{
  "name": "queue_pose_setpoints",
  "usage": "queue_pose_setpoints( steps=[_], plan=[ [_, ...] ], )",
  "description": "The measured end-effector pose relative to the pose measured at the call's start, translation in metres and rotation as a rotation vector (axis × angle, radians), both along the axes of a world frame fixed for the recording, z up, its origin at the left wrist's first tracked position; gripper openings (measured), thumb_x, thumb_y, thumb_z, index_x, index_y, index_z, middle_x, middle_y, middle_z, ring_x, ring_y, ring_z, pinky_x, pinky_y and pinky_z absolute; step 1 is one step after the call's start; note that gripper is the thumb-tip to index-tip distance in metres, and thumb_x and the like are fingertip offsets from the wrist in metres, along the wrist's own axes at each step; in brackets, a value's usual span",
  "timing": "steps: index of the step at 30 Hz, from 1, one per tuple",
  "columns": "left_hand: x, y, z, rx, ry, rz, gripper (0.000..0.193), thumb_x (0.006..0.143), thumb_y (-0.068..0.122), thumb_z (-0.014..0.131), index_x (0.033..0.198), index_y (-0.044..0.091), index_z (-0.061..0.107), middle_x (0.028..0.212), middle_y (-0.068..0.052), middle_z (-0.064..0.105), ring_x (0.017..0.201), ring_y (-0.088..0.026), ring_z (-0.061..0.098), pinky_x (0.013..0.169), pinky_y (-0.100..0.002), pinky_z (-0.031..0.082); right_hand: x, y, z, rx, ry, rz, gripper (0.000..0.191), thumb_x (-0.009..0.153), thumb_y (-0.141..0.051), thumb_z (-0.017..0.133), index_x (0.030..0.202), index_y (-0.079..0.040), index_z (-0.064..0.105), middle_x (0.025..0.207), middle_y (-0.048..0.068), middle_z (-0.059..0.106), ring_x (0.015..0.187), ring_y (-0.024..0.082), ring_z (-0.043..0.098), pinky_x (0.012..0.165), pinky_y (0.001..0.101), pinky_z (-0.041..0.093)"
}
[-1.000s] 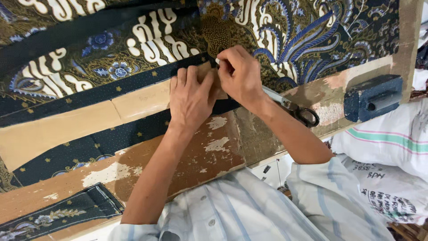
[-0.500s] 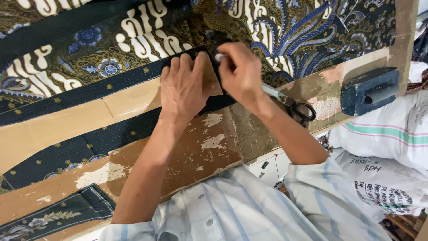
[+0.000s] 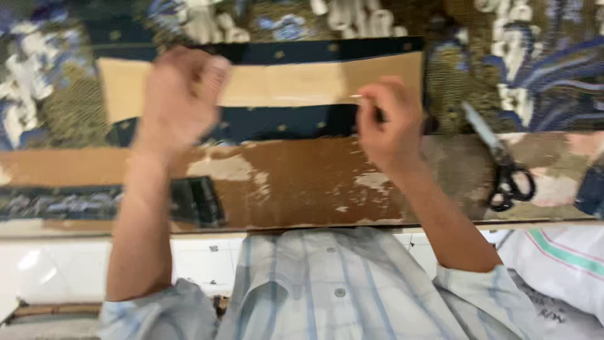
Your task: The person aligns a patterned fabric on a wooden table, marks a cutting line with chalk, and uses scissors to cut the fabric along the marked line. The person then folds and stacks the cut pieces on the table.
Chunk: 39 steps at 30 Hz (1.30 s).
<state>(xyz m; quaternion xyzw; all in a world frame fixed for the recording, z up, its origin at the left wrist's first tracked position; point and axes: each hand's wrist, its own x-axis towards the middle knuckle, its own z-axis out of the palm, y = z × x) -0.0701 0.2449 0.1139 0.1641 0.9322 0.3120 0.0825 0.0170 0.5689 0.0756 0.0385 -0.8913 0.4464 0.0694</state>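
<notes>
The picture is smeared by motion. A long tan cardboard strip [image 3: 296, 85] lies on dark blue fabric [image 3: 283, 123] with small gold dots. My left hand [image 3: 179, 94] hovers with curled fingers over the strip's left part; whether it touches or grips the strip is unclear. My right hand [image 3: 387, 119] is at the strip's right end, pinching a small thin marking tool [image 3: 357, 96] with a pale tip against the cardboard edge.
Patterned blue, gold and white cloth [image 3: 522, 69] covers the far side of the worn brown wooden table [image 3: 302, 182]. Black-handled scissors [image 3: 503, 167] lie at the right. A dark fabric strip [image 3: 94, 203] lies near the front left edge. A white sack [image 3: 560, 271] sits low right.
My left hand has lifted off the strip and swung left, away from my right hand. The view has turned, so the strip now runs level across the picture.
</notes>
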Motion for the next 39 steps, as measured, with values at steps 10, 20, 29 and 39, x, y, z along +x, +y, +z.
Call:
queue_pose_setpoints(
  steps=[10,20,29,39],
  plan=[
    [-0.046,-0.089,-0.003,-0.253,-0.556,-0.047,0.078,0.098,0.073,0.027,0.116,0.016,0.078,0.099,-0.023,0.072,0.099,-0.043,0.067,0.092,-0.057,0.048,-0.045,-0.228,-0.036,0.311,0.266,0.377,0.022,0.089,-0.005,0.071,0.111,-0.009,0.068,0.111,0.009,0.060,0.106,0.031,0.056,0.095,0.0474,0.040],
    [-0.061,-0.106,0.001,-0.286,-0.612,-0.180,0.081,0.095,0.074,0.023,0.117,0.019,0.077,0.121,-0.018,0.070,0.104,-0.038,0.067,0.093,-0.057,0.049,-0.053,-0.271,-0.043,0.435,0.371,0.471,0.018,0.100,-0.006,0.071,0.116,-0.007,0.065,0.119,0.007,0.060,0.119,0.030,0.055,0.098,0.0483,0.042],
    [-0.070,-0.116,0.007,-0.204,-0.731,-0.104,0.081,0.089,0.075,0.031,0.127,0.016,0.070,0.130,-0.019,0.065,0.109,-0.037,0.066,0.093,-0.060,0.050,-0.056,-0.369,-0.053,0.456,0.272,0.562,0.016,0.096,-0.006,0.072,0.110,-0.003,0.067,0.130,0.011,0.057,0.128,0.030,0.054,0.114,0.0526,0.041],
    [-0.071,-0.117,0.019,-0.189,-0.766,-0.131,0.070,0.091,0.064,0.031,0.132,0.022,0.069,0.143,-0.015,0.058,0.127,-0.038,0.059,0.104,-0.063,0.041,-0.057,-0.325,-0.046,0.394,0.389,0.493,0.023,0.091,-0.004,0.073,0.113,-0.007,0.072,0.107,0.006,0.063,0.113,0.028,0.055,0.101,0.0519,0.042]
  ],
)
